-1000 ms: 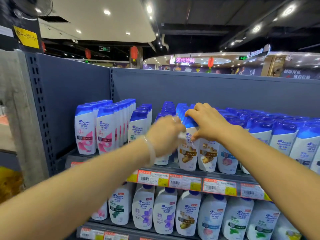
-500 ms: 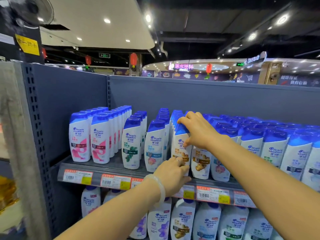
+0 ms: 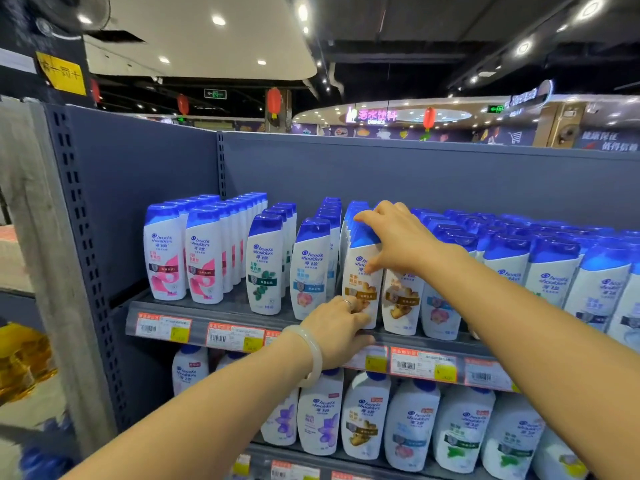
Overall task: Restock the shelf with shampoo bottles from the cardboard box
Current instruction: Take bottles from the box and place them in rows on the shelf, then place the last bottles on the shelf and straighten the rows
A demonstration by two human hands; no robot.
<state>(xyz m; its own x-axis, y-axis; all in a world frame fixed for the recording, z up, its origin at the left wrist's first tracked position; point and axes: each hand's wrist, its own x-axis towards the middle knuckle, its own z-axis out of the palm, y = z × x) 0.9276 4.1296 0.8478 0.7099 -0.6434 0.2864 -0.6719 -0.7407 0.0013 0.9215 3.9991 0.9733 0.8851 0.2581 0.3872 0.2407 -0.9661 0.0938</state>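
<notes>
A white shampoo bottle [image 3: 361, 289] with a blue cap and a brown label stands at the front of a row on the upper shelf [image 3: 221, 311]. My right hand [image 3: 398, 244] grips its top, fingers over the cap and thumb on the front. My left hand [image 3: 332, 330] holds the bottle's base at the shelf edge, fingers curled against it, thumb along the price rail. Rows of similar bottles stand on both sides, pink-labelled ones [image 3: 166, 265] at the far left. The cardboard box is out of view.
A lower shelf holds larger white bottles [image 3: 363, 417]. Price tags [image 3: 422, 363] run along the shelf edges. A grey perforated upright [image 3: 79, 237] and side panel bound the shelf on the left. The grey back panel [image 3: 415, 174] rises behind the rows.
My left hand has dropped from the bottle's middle to its base at the shelf edge. My right hand has stayed on the cap. The view has tilted up slightly.
</notes>
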